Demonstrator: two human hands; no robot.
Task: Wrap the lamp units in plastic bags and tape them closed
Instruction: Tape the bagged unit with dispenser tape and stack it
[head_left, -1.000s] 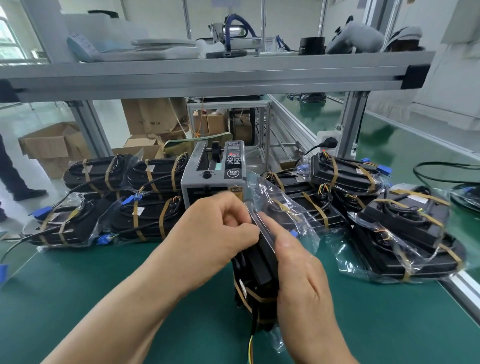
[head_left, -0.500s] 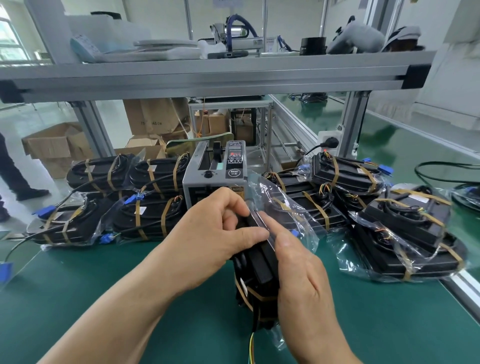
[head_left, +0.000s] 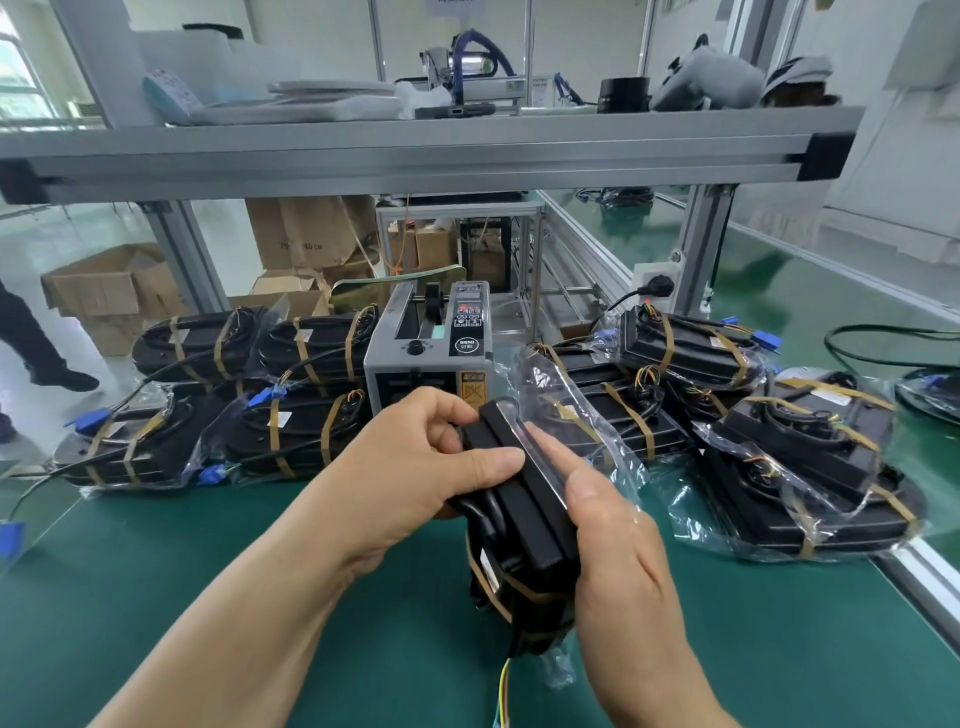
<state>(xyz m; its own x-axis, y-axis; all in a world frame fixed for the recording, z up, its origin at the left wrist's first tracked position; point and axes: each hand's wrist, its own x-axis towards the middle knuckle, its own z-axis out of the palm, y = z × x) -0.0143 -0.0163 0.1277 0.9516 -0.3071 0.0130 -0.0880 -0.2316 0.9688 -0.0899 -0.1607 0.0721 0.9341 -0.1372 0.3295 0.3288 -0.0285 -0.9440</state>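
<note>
Left hand: the left hand clamps the upper end of the black lamp unit; its fingers are curled over the far edge and the thumb lies flat across the near face.
Right hand: the right hand grips the same unit from the right. The forefinger is stretched along the upper edge and the thumb presses the side; the other fingers are hidden behind the unit.
Task piece: the lamp unit is oblong, plastic-cased and banded with tan tape. It stands on end at lower centre of the frame, just above the green table mat.
Wrapping: a clear plastic bag sits around the unit, with its loose mouth standing open at the upper right of the hands.
Behind: a grey tape dispenser stands just beyond the left hand.
Sides: bagged, taped lamp units are stacked at centre left and centre right.
</note>
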